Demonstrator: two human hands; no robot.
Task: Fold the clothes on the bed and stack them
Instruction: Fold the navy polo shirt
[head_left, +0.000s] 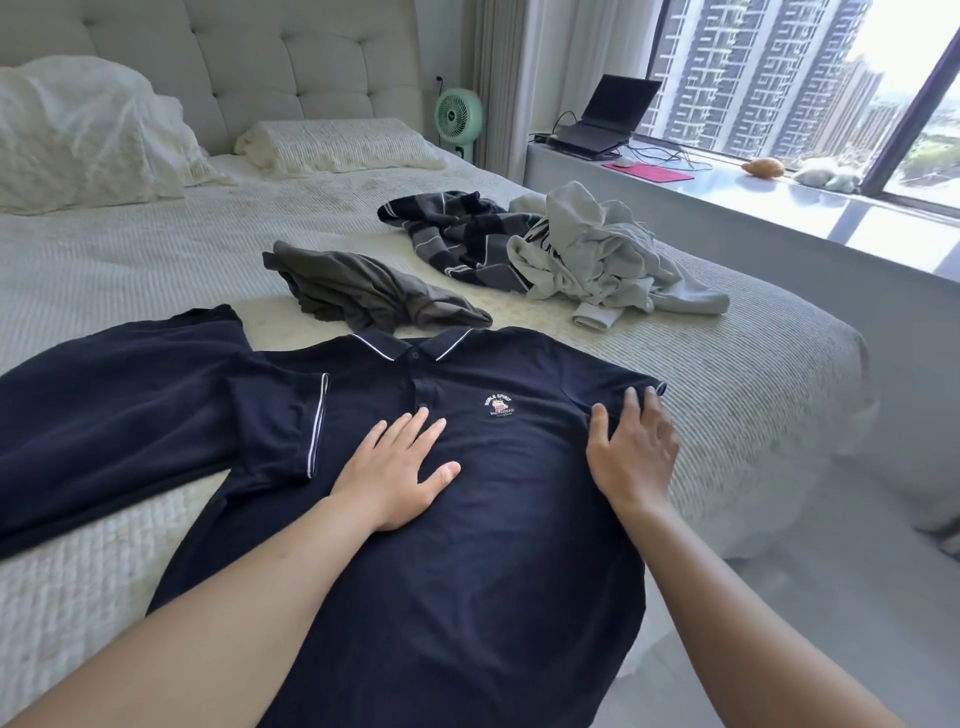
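Note:
A navy polo shirt (467, 519) with white collar trim and a small chest logo lies face up on the bed (130, 270), its hem hanging over the near edge. My left hand (400, 467) presses flat on its chest, fingers spread. Flat on the shirt's right shoulder by the sleeve rests my right hand (631, 457), fingers straight. Another navy garment (114, 405) is spread to the left, partly under the polo's left sleeve. Behind lie a crumpled grey-brown garment (363, 291), a dark striped shirt (462, 234) and a light grey hoodie (602, 254).
Pillows (88, 130) and a tufted headboard stand at the back. A green fan (457, 117) sits beside the bed. The window ledge (779, 202) on the right carries a laptop (608, 119), cables and a pink pad. Grey floor shows at the right.

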